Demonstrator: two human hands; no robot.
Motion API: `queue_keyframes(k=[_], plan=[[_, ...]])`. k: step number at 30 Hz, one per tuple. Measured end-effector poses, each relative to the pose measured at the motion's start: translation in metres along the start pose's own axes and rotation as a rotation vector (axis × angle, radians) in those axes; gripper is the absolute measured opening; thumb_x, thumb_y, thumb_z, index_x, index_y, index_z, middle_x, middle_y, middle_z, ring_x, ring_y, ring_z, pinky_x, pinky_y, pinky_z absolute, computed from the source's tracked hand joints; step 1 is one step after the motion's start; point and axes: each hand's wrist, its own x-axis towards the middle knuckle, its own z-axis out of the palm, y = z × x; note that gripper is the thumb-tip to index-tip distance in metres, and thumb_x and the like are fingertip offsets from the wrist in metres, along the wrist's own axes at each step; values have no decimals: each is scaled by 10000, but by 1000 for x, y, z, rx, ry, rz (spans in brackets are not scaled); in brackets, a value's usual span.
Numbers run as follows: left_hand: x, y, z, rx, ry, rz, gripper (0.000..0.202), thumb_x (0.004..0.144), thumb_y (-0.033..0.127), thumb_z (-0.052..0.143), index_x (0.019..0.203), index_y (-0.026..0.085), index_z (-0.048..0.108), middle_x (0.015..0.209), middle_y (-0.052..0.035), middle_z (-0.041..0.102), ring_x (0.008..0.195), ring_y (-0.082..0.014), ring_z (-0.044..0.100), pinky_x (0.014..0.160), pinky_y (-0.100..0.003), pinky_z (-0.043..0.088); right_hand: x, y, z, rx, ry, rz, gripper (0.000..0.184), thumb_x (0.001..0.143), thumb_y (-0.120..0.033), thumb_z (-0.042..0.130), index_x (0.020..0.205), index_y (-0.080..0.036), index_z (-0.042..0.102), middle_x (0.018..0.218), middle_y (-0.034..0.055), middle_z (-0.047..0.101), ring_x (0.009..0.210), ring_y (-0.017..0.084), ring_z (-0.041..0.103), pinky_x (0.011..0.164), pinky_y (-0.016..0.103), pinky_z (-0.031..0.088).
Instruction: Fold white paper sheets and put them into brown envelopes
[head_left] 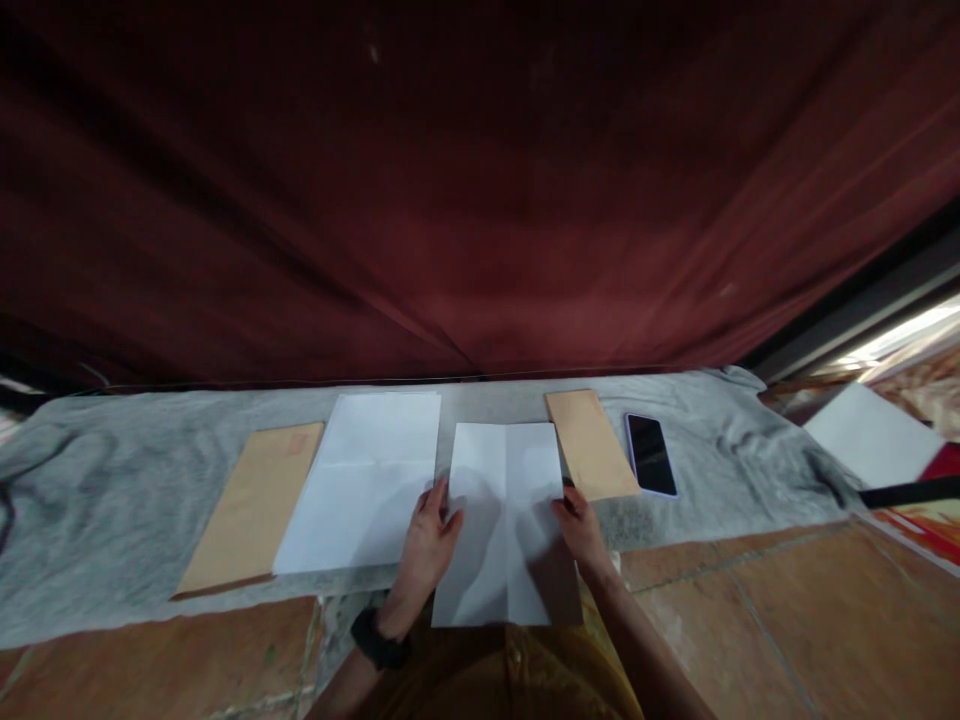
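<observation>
A white sheet of paper (480, 560) with a crease down its middle lies in front of me, its near end reaching over my lap. My left hand (429, 535) is at its left edge, thumb on top and fingers curled beside the edge. On the opposite edge, my right hand (581, 528) pinches the sheet between thumb and fingers. To the left is a stack of white paper (367, 470) with a faint cross fold. A brown envelope (592, 440) lies just beyond my right hand, partly behind the sheet's corner.
Under everything spreads a grey cloth (712, 450) on a tiled floor (825, 600). Brown envelopes (251, 505) lie at the left, and a phone (651, 455) at the right. A dark red curtain (480, 200) hangs behind. Farther right is a white sheet or card (874, 435).
</observation>
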Motion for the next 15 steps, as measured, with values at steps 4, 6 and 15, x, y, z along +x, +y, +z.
queue_keyframes(k=[4,6,15], plan=[[2,-2,-2,-149,8,-181,613,713,386,706,1280,187,582,859,-11,677,744,-182,652,735,-339,544,-1,0,2,37,-3,8,206,703,-388,688,789,-201,700,762,16,693,761,199,599,751,309,463],[2,3,-4,-213,1,-262,611,655,425,743,1199,174,621,769,5,675,711,-186,643,701,-322,520,-2,-4,2,94,-29,40,255,687,-418,713,802,-191,706,780,27,704,762,203,609,727,305,472],[8,50,-26,-319,-167,-355,398,596,537,784,660,177,626,499,77,456,469,-82,386,477,-222,282,-9,-37,-9,328,-91,170,323,655,-448,810,847,-207,715,783,9,723,680,182,618,656,287,476]])
